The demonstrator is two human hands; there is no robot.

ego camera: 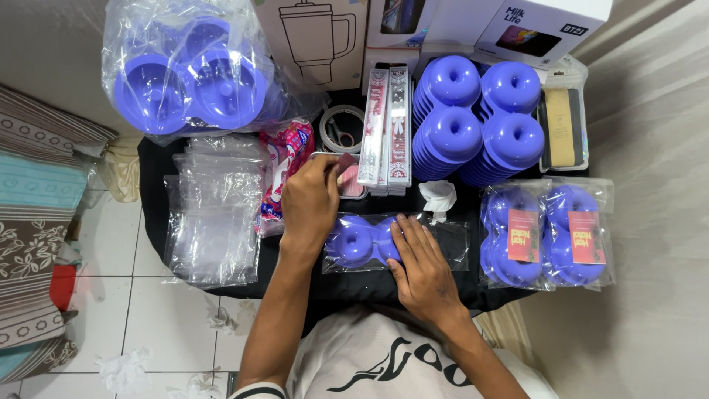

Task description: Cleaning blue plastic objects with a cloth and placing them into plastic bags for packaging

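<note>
A clear plastic bag holding purple ring-shaped pieces (354,242) lies on the black table (151,199) in front of me. My right hand (419,272) rests flat on the bag's middle, fingers spread. My left hand (310,203) reaches past the bag's left end and pinches a small pink thing (346,160) near a pink tray (351,185); I cannot tell what that thing is. A crumpled white tissue (439,196) sits just beyond my right hand.
Stacks of purple ring pieces (476,122) stand at the back. Two bagged, labelled sets (546,236) lie at right. A pile of empty clear bags (210,214) lies at left, a big bag of purple pieces (188,74) behind it. Long narrow boxes (388,125), a tape roll (341,127) and cartons (539,26) line the back.
</note>
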